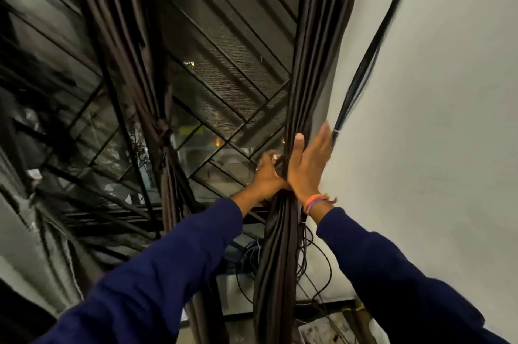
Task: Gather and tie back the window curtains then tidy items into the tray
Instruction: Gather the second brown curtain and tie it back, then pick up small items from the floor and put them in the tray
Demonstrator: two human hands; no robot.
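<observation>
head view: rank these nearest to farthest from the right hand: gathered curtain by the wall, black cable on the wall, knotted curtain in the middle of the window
1. Gathered curtain: touching the right hand, on its left.
2. Black cable: on the wall just right of the fingertips.
3. Knotted curtain: far left, mid-window.

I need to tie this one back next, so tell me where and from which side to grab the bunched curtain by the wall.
Probably take the right curtain at its narrow waist, where the left hand and right hand meet. There the folds are gathered tightest. Wrap from the window side, since the wall and cables crowd the other.
</observation>
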